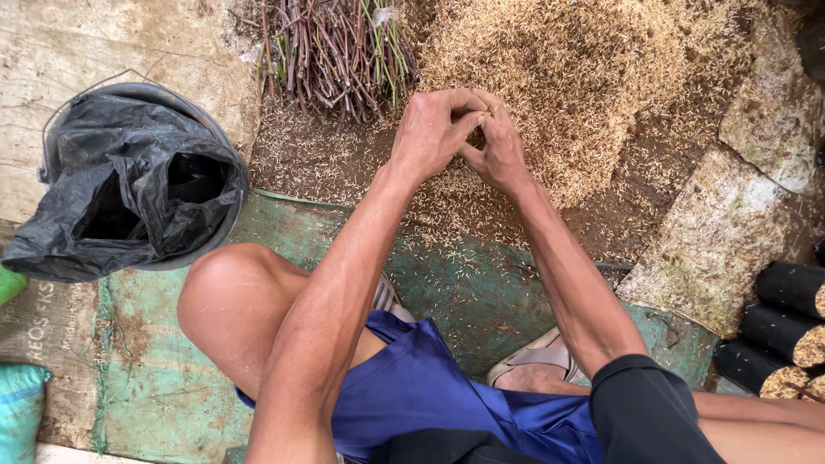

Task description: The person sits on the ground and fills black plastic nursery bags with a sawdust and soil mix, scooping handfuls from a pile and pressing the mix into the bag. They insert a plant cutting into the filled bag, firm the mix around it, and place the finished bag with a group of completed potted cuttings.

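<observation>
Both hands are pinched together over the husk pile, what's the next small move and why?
Probably ease the left hand and right hand apart slightly: the fingers are closed together above the husk pile, hiding whatever they pinch. The cuttings bundle lies just beyond.

black filled bags [786,331] right edge | printed sack [51,331] lower left

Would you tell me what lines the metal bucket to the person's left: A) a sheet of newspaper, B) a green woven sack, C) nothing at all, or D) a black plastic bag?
D: the metal bucket holds a crumpled black plastic bag that spills over its rim, well away from the left hand and right hand, which meet over the husk pile.
</observation>
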`<state>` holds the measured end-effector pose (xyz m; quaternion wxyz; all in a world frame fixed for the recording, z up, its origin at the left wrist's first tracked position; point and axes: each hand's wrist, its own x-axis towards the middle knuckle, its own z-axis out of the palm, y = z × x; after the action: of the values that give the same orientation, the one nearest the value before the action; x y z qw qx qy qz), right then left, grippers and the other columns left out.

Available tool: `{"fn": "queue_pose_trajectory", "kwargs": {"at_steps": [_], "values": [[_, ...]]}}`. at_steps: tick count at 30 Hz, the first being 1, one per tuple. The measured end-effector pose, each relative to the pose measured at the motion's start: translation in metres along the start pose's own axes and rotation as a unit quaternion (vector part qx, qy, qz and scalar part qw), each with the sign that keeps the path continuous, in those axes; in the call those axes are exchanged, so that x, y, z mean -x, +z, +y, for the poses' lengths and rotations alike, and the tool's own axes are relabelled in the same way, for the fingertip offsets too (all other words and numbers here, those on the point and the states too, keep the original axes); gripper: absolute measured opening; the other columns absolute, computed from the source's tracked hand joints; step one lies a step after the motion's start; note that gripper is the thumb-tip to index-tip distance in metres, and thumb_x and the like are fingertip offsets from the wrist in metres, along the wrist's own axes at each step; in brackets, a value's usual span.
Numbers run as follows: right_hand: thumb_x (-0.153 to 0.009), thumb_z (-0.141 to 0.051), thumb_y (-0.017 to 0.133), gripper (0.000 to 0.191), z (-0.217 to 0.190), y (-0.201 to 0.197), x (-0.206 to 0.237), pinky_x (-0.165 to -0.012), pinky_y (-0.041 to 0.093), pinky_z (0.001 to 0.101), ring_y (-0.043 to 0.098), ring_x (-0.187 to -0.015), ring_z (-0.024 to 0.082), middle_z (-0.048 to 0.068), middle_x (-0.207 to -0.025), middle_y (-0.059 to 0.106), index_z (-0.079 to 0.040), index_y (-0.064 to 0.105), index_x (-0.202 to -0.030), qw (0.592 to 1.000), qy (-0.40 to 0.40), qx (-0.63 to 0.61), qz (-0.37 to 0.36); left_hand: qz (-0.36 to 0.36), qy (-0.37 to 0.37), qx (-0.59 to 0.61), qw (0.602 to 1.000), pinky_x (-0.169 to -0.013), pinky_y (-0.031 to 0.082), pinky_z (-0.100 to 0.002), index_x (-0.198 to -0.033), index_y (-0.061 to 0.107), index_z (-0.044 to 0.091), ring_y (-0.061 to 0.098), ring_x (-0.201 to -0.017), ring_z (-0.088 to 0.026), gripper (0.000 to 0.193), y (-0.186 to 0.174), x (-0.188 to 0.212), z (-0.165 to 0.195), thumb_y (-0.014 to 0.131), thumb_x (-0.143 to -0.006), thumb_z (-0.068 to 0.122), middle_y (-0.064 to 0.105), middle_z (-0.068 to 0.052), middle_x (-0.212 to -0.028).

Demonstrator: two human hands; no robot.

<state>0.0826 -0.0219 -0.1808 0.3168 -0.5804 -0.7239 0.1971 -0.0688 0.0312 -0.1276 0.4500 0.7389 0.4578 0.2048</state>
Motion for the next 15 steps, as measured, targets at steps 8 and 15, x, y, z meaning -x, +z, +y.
{"fn": "queue_pose_trajectory", "kwargs": {"at_steps": [8, 15], "values": [[-0.098, -0.028, 0.066, 0.061, -0.003, -0.022, 0.047, -0.109, 0.047, 0.0509, 0.047, -0.137, 0.037, 0.026, -0.152, 0.040, -0.005, 0.042, -0.150, 0.967, 0.139, -0.178, 0.122, 0.120, 0.032, -0.103, 0.987, -0.059, 0.058, -0.033, -0.121, 0.072, 0.018, 0.071, -0.075, -0.012, 0.030, -0.013, 0.036, -0.028, 0.065, -0.100, 0.038, 0.078, -0.004, -0.097], [-0.108, -0.026, 0.057, 0.038, 0.004, 0.009, 0.050, -0.106, 0.053, 0.0454, 0.062, -0.126, 0.030, 0.015, -0.138, 0.065, -0.013, 0.059, -0.143, 0.980, 0.113, -0.042, 0.155, 0.099, 0.029, -0.168, 0.980, -0.064, 0.053, -0.033, -0.143, 0.062, 0.011, 0.063, -0.070, -0.014, 0.045, -0.001, 0.062, -0.060, 0.062, -0.103, 0.031, 0.073, -0.010, -0.095]]}}
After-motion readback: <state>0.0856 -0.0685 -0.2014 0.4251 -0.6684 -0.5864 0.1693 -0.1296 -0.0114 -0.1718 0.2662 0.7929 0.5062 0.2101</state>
